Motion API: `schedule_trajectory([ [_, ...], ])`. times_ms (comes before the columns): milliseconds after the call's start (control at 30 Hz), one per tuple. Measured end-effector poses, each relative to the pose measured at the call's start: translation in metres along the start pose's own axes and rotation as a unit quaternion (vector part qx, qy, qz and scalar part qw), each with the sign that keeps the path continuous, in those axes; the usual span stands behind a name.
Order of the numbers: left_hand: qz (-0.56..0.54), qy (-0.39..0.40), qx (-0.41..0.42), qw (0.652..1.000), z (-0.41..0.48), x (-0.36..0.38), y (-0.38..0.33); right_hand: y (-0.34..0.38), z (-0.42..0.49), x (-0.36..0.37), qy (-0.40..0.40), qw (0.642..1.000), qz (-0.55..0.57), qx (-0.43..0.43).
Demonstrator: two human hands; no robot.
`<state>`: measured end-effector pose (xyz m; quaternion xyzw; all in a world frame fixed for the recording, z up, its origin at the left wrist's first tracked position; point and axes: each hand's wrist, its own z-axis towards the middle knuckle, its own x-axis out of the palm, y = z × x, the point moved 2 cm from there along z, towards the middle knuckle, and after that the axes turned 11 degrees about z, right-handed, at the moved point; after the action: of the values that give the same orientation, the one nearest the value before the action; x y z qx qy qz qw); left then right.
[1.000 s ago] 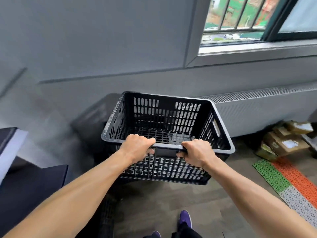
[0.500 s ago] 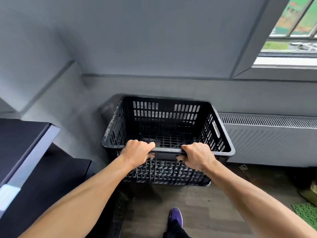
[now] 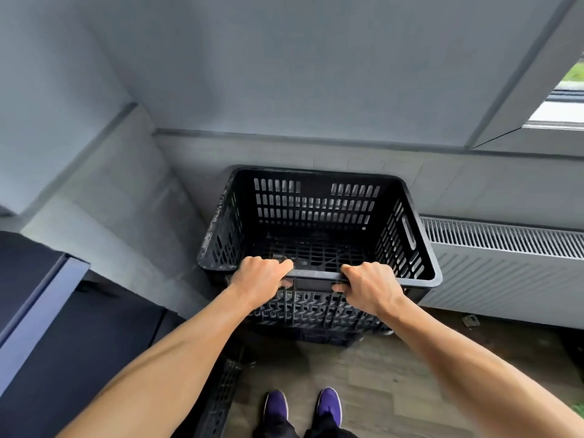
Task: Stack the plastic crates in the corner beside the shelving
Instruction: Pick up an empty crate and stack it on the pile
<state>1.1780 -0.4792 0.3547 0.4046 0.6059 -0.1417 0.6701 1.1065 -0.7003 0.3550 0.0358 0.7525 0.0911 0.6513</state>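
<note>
A black slotted plastic crate (image 3: 316,213) is in front of me, close to the grey wall corner, with nothing inside it. My left hand (image 3: 262,278) grips the near rim left of the handle slot. My right hand (image 3: 369,284) grips the same rim to the right. The crate's far side is near the wall; I cannot tell whether its base rests on the floor or on another crate. The edge of another black slotted crate (image 3: 221,396) shows low at my left leg.
Dark shelving (image 3: 41,298) with a grey-blue front edge stands at the left. A grey radiator cover (image 3: 505,263) runs along the wall at the right, under a window sill (image 3: 556,115). My purple shoes (image 3: 328,406) stand on wood-look floor (image 3: 395,380).
I have turned left and stepped toward the corner with the crate in both hands. The window and floor mats have slid out of view to the right. Both grips are unchanged.
</note>
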Motion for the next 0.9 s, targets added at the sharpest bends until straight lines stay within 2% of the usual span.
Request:
schedule_trajectory([
  [367, -0.015, -0.02, 0.04, 0.999, 0.018, 0.052, 0.029, 0.017, 0.035, 0.033, 0.01, 0.999, -0.006, 0.033],
  [700, -0.044, 0.003, 0.054, 0.998, 0.011, 0.077, 0.01, 0.012, 0.028, 0.064, 0.044, 0.998, -0.026, 0.04],
  [900, -0.084, 0.033, 0.047, 0.995, 0.002, 0.086, 0.01, 0.016, 0.024, 0.07, 0.078, 0.995, -0.001, 0.066],
])
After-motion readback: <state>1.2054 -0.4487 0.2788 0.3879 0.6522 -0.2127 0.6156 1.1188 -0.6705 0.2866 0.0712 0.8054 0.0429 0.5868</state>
